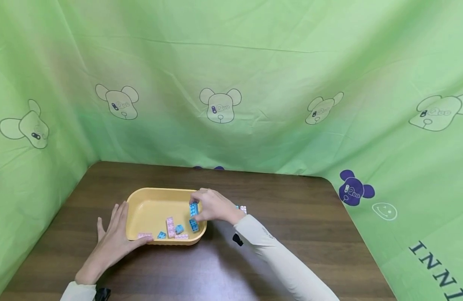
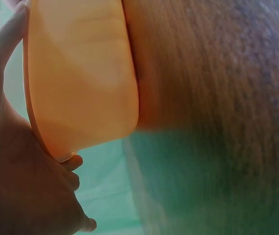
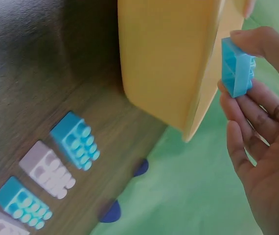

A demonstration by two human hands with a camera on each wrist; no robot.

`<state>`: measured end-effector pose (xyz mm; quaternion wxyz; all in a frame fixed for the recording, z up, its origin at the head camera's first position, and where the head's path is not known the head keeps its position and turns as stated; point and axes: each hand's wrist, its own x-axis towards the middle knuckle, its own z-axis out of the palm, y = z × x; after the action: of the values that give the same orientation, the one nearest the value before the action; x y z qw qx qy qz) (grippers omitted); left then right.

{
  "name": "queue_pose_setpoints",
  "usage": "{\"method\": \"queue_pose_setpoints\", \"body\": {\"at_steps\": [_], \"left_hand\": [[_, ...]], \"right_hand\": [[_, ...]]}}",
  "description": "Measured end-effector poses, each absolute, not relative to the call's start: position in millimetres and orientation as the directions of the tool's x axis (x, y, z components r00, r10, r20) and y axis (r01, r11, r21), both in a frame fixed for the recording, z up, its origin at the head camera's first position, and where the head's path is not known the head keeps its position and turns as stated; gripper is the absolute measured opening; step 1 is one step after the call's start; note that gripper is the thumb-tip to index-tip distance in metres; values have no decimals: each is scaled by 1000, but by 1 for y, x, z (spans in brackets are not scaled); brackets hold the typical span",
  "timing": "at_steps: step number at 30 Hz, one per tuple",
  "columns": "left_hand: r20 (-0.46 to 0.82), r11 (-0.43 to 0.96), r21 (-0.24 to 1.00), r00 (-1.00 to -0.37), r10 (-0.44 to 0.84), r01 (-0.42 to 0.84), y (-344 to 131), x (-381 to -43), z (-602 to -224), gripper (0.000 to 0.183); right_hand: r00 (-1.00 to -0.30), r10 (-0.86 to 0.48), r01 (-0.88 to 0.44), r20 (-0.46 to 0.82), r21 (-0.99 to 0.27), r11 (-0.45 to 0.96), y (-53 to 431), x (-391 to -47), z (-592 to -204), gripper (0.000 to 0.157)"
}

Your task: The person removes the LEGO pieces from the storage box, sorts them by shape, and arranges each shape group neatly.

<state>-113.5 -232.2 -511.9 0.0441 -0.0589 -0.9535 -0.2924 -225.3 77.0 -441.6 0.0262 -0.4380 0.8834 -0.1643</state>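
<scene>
A yellow tub point(image 1: 159, 189) stands on the table with several pink and blue toy building bricks inside. My left hand point(image 1: 112, 240) rests against its left end, fingers straight and spread, thumb along the front rim. In the left wrist view the left hand point(image 2: 22, 161) lies along the tub wall point(image 2: 85, 73). My right hand point(image 1: 216, 207) is over the tub's right end and pinches a blue brick point(image 1: 193, 209). The right wrist view shows this blue brick point(image 3: 236, 68) between thumb and fingertips, its hollow underside visible. Below it lies another blue brick point(image 1: 194, 225); a pink brick point(image 1: 170, 227) lies nearby.
Right of the tub, partly behind the right forearm, bricks sit on the wooden table point(image 1: 291, 234). The right wrist view shows them in a row, alternating blue point(image 3: 75, 139) and pink point(image 3: 46, 169). A green printed curtain point(image 1: 254, 138) surrounds the table.
</scene>
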Motion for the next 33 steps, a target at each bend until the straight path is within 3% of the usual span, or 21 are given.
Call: {"method": "queue_pose_setpoints", "body": {"at_steps": [9,18,33], "left_hand": [[118,823,551,-989,84,136,-233,-113,-513,136],[117,825,548,-989,87,137,-232,-112,-513,136],[122,825,548,-989,89,141,-232,-113,-512,135]], "right_hand": [[-572,-798,-805,191,-315,502,103,-226,-444,41],[-653,-712,-746,257,-382,545,131,-225,-447,36],[-685,-666,-721,297,-411,558,171,-225,-459,35]]}}
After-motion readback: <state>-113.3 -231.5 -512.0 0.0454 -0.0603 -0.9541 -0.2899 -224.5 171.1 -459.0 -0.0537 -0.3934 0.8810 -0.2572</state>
